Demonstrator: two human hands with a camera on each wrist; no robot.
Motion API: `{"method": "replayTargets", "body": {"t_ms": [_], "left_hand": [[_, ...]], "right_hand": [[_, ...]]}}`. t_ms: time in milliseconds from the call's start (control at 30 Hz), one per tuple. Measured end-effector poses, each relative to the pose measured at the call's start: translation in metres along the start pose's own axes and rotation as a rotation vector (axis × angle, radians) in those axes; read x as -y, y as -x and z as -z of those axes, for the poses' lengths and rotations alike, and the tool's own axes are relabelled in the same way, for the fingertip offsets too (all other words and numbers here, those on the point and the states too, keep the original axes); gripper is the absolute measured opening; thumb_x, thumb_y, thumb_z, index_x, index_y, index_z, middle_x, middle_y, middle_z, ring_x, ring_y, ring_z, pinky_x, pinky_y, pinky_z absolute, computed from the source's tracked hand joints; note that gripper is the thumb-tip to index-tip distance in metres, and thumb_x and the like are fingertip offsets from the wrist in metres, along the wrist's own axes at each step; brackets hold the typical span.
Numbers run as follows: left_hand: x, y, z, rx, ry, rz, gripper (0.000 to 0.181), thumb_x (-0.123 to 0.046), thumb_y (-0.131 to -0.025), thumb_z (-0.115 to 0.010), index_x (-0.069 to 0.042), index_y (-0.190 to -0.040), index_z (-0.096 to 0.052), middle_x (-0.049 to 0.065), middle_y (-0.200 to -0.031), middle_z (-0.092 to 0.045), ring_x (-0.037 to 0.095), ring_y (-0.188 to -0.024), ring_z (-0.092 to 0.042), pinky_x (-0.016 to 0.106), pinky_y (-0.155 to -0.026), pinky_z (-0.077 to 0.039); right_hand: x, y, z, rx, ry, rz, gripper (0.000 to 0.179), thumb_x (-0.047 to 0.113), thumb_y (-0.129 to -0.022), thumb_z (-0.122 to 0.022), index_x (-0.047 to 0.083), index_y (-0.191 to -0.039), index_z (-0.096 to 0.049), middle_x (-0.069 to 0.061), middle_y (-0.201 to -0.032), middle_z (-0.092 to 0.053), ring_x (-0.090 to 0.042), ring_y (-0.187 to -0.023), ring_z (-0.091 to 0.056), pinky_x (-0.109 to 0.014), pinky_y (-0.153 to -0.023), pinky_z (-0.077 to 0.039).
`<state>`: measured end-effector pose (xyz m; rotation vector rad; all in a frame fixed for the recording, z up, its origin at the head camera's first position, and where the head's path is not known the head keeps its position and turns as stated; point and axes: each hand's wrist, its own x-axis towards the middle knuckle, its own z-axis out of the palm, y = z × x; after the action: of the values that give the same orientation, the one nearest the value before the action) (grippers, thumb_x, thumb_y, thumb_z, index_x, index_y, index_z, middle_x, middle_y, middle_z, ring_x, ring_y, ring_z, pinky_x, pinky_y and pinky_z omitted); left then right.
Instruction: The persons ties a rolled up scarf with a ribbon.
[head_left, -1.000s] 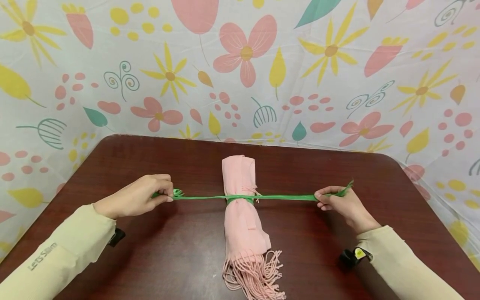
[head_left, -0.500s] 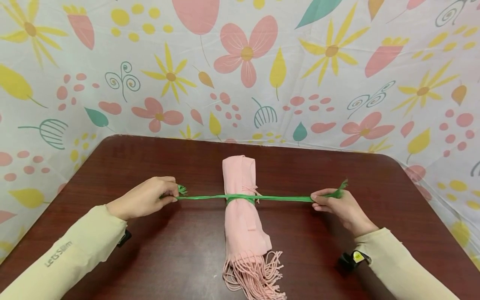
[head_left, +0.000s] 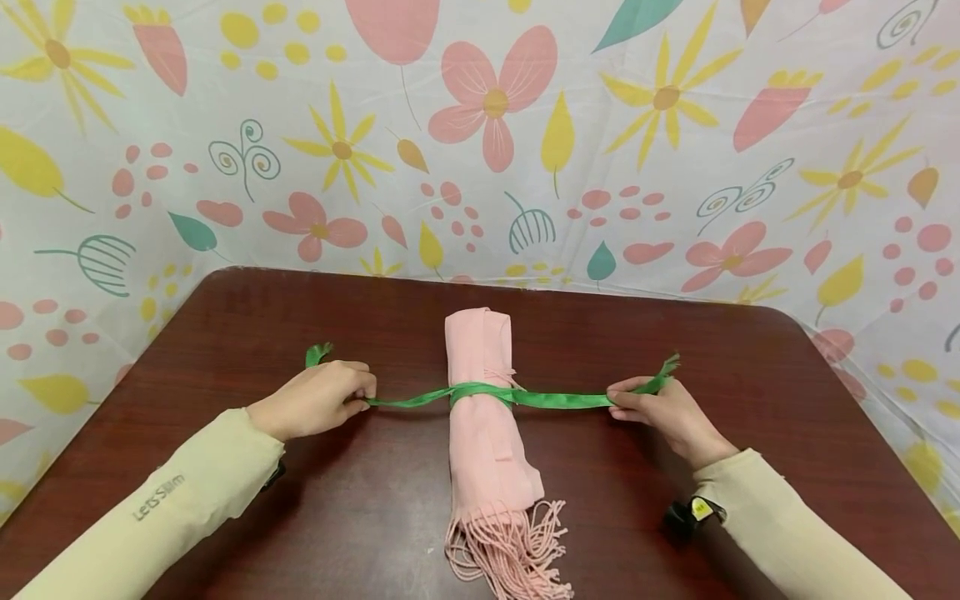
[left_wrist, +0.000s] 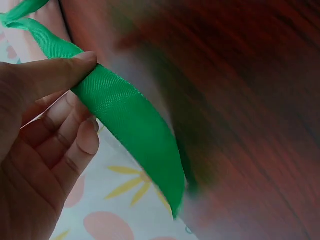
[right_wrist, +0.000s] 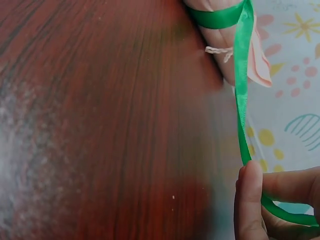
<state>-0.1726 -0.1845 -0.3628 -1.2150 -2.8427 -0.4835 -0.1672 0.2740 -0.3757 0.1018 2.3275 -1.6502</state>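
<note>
A rolled pink scarf (head_left: 483,450) lies lengthwise on the table, its tasselled fringe (head_left: 510,550) toward the near edge. Around its middle runs a green satin ribbon (head_left: 555,401), crossed over on top. To the scarf's left, my left hand (head_left: 318,400) pinches one end of the ribbon between thumb and finger. The loose tail of the ribbon (left_wrist: 130,115) hangs past the thumb in the left wrist view. On the other side my right hand (head_left: 667,412) pinches the opposite end, and a frayed tip sticks up behind the fingers. The left stretch sags slightly.
The dark brown wooden table (head_left: 360,517) has rounded far corners. Behind it hangs a white cloth (head_left: 570,250) printed with flowers and leaves. A black wrist device (head_left: 686,517) is strapped below the right hand.
Both hands have moved inward toward the scarf, the left one more. The ribbon, pulled straight before, now hangs slacker, and its left tail shows behind the left hand.
</note>
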Motion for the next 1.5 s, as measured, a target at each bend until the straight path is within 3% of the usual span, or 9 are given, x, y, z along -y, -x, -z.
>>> {"method": "replayTargets", "body": {"t_ms": [233,433,667,833,933,1067,1167,1300,1500], "left_hand": [[-0.004,-0.004,-0.004,-0.004,0.011,0.022,0.020,0.002,-0.083,-0.081,-0.014,-0.082,-0.069,-0.005,-0.084,-0.062,0.010,-0.073,-0.062,0.024,-0.063,-0.051],[-0.007,-0.006,-0.003,0.018,0.017,0.050,0.016,-0.006,-0.083,-0.083,-0.015,-0.084,-0.070,-0.006,-0.084,-0.061,0.008,-0.071,-0.058,0.025,-0.063,-0.049],[-0.012,-0.005,-0.003,0.034,0.007,0.071,0.019,-0.017,-0.081,-0.087,-0.013,-0.093,-0.072,-0.004,-0.089,-0.061,0.010,-0.076,-0.061,0.026,-0.065,-0.051],[-0.013,-0.002,-0.002,0.020,0.016,0.084,0.022,-0.023,-0.083,-0.086,-0.013,-0.097,-0.073,-0.003,-0.094,-0.063,0.009,-0.078,-0.061,0.027,-0.067,-0.052],[-0.015,0.000,-0.002,-0.006,0.020,0.101,0.021,-0.024,-0.085,-0.084,-0.012,-0.097,-0.072,-0.002,-0.095,-0.063,0.009,-0.076,-0.060,0.026,-0.064,-0.050],[-0.020,0.001,-0.002,-0.091,0.040,0.133,0.014,-0.018,-0.087,-0.081,-0.013,-0.092,-0.070,-0.002,-0.089,-0.061,0.009,-0.072,-0.059,0.025,-0.062,-0.048],[-0.025,0.001,-0.002,-0.148,0.057,0.162,0.013,-0.014,-0.089,-0.079,-0.014,-0.086,-0.066,-0.004,-0.083,-0.059,0.008,-0.069,-0.056,0.025,-0.062,-0.047],[-0.030,-0.001,-0.001,-0.166,0.065,0.198,0.019,-0.014,-0.091,-0.076,-0.017,-0.079,-0.062,-0.008,-0.075,-0.056,0.006,-0.063,-0.047,0.025,-0.058,-0.042],[-0.034,-0.002,0.000,-0.165,0.117,0.227,0.025,-0.014,-0.094,-0.074,-0.018,-0.072,-0.062,-0.009,-0.063,-0.050,0.005,-0.057,-0.040,0.025,-0.054,-0.036]], "right_hand": [[0.001,0.000,-0.002,-0.006,-0.004,-0.026,0.040,0.005,-0.099,-0.063,-0.022,-0.127,-0.054,0.000,-0.099,-0.070,-0.002,-0.080,-0.071,-0.024,-0.079,-0.059],[-0.001,0.002,0.002,-0.020,0.067,-0.026,0.041,0.009,-0.100,-0.063,-0.019,-0.128,-0.054,-0.011,-0.112,-0.068,-0.002,-0.084,-0.071,-0.027,-0.082,-0.059],[-0.005,0.008,0.011,-0.036,0.093,-0.014,0.044,0.009,-0.099,-0.064,-0.020,-0.131,-0.053,-0.008,-0.111,-0.069,-0.001,-0.085,-0.071,-0.025,-0.083,-0.058],[-0.007,0.013,0.022,-0.035,0.123,-0.015,0.045,0.014,-0.101,-0.063,-0.019,-0.130,-0.054,-0.019,-0.126,-0.063,0.002,-0.088,-0.069,-0.024,-0.083,-0.058],[-0.007,0.014,0.030,-0.048,0.130,-0.002,0.044,0.017,-0.101,-0.063,-0.018,-0.128,-0.056,-0.013,-0.122,-0.065,0.002,-0.089,-0.068,-0.023,-0.082,-0.057],[-0.006,0.017,0.038,-0.064,0.141,0.001,0.048,0.023,-0.102,-0.065,-0.015,-0.130,-0.056,0.000,-0.115,-0.066,-0.002,-0.091,-0.070,-0.021,-0.083,-0.057],[-0.005,0.020,0.040,-0.060,0.196,-0.040,0.057,0.034,-0.102,-0.065,-0.011,-0.135,-0.056,-0.009,-0.126,-0.066,-0.006,-0.094,-0.071,-0.025,-0.087,-0.055],[-0.004,0.021,0.041,-0.049,0.259,-0.084,0.065,0.045,-0.101,-0.062,-0.008,-0.139,-0.055,-0.021,-0.141,-0.057,-0.005,-0.098,-0.069,-0.032,-0.093,-0.054],[0.001,0.021,0.044,-0.111,0.319,-0.038,0.059,0.042,-0.102,-0.061,-0.006,-0.137,-0.057,-0.015,-0.136,-0.059,-0.001,-0.096,-0.060,-0.030,-0.087,-0.052]]}}
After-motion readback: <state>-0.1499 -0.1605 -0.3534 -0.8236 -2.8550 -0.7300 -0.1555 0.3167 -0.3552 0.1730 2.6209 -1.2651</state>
